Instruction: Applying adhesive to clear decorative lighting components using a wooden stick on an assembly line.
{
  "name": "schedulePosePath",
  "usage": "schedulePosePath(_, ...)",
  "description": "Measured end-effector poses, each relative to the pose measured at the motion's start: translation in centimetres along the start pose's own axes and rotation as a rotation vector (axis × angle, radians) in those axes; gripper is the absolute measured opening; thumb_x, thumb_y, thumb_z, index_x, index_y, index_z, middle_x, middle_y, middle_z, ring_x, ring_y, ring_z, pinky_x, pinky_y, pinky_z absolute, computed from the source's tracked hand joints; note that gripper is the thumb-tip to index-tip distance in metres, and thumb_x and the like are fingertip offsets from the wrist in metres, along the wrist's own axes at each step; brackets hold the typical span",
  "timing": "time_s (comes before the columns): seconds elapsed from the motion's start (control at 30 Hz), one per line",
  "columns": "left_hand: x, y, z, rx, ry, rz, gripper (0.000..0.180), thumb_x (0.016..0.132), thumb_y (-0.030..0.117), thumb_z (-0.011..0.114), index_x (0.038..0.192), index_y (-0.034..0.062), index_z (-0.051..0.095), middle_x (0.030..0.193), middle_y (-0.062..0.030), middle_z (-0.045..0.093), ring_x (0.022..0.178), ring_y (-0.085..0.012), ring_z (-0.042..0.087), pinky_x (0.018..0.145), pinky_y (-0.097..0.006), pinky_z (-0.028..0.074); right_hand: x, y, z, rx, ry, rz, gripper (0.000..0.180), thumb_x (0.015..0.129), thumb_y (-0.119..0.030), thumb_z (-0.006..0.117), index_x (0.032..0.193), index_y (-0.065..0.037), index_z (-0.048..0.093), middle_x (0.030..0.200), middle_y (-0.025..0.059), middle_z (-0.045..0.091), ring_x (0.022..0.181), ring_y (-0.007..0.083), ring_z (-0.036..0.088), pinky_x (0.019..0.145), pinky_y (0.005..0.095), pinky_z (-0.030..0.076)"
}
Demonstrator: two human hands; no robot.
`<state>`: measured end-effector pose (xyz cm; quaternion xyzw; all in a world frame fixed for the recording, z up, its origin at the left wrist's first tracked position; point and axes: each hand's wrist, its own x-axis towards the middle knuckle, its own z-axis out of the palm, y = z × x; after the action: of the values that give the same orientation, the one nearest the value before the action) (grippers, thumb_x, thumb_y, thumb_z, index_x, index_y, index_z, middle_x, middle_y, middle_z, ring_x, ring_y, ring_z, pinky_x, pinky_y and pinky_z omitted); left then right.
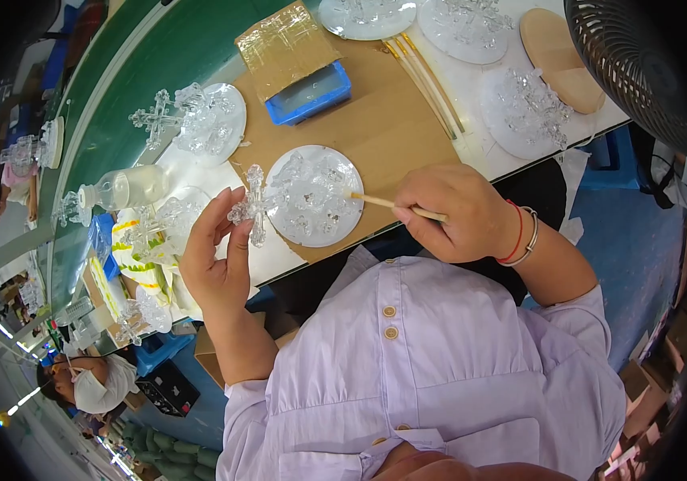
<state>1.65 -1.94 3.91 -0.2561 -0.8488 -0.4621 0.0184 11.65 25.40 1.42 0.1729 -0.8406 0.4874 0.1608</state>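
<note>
My left hand [217, 260] pinches a clear cross ornament [257, 200] between thumb and fingers at the left edge of a round white plate [316, 234]. Clear figures stand clustered on that plate, and the cross seems joined to them. In my right hand [456, 215] is a thin wooden-handled brush [377, 200], gripped near its middle. Its tip reaches the right side of the plate, close to the clear figures; whether it touches them I cannot tell.
Brown cardboard [391, 104] covers the bench, bearing a blue tray [309, 103] under a taped cardboard flap [287, 52] and several more brushes [432, 88]. Similar clear pieces on plates [231, 120] surround it. A glass jar [131, 187] lies left; a fan [640, 72] stands right.
</note>
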Motion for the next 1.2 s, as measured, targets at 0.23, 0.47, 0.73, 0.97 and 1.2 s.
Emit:
schedulePosePath(0.23, -0.4, -0.5, -0.1, -0.013, 0.025, -0.001, 0.035, 0.083, -0.002, 0.069, 0.117, 0.0002, 0.061, 0.107, -0.0137, 0.069, 0.097, -0.018, 0.066, 0.08, -0.028, 0.054, 0.3, 0.0, -0.1, -0.007, -0.004, -0.004, 0.005, 0.081, 0.001, 0.061, 0.081, -0.002, 0.057, 0.073, 0.0105, 0.059, 0.06, 0.028, 0.057, 0.054, 0.0343, 0.043)
schedulePosePath(0.47, -2.0, -1.1, 0.2, 0.1, 0.19, -0.017, 0.031, 0.081, 0.003, 0.074, 0.11, 0.0017, 0.065, 0.105, -0.0098, 0.07, 0.086, -0.0141, 0.066, 0.078, -0.027, 0.054, -0.1, -0.5, -1.6, 0.082, 0.109, 0.12, 0.007, 0.084, 0.004, 0.056, 0.089, 0.0, 0.055, 0.079, 0.0114, 0.06, 0.067, 0.021, 0.057, 0.062, 0.0283, 0.045)
schedulePosePath(0.73, -1.8, 0.2, 0.5, 0.177, 0.187, -0.028, 0.031, 0.081, 0.003, 0.074, 0.111, 0.0021, 0.065, 0.105, -0.0095, 0.07, 0.079, -0.0135, 0.065, 0.076, -0.027, 0.054, 0.2, 1.0, -0.2, 0.093, 0.133, 0.176, 0.01, 0.083, 0.004, 0.059, 0.091, 0.0, 0.053, 0.083, 0.0116, 0.061, 0.07, 0.0203, 0.059, 0.065, 0.0273, 0.046)
schedulePosePath(0.97, -1.8, 0.3, 0.6, 0.187, 0.208, -0.004, 0.032, 0.079, 0.002, 0.074, 0.11, 0.0019, 0.066, 0.102, -0.0093, 0.07, 0.078, -0.0133, 0.066, 0.075, -0.027, 0.055, 0.1, 1.1, 0.8, 0.063, 0.125, 0.097, 0.008, 0.084, 0.002, 0.059, 0.087, 0.0, 0.053, 0.077, 0.0112, 0.059, 0.063, 0.0228, 0.056, 0.059, 0.0307, 0.045)
schedulePosePath(1.2, -1.8, 0.2, 0.6, 0.18, 0.214, -0.026, 0.032, 0.078, 0.003, 0.075, 0.109, 0.0028, 0.067, 0.101, -0.0081, 0.07, 0.079, -0.0135, 0.066, 0.075, -0.026, 0.055, -0.6, 0.0, 1.0, 0.113, 0.07, 0.097, 0.008, 0.083, 0.001, 0.059, 0.086, 0.0, 0.052, 0.073, 0.011, 0.058, 0.061, 0.0243, 0.056, 0.057, 0.0311, 0.044)
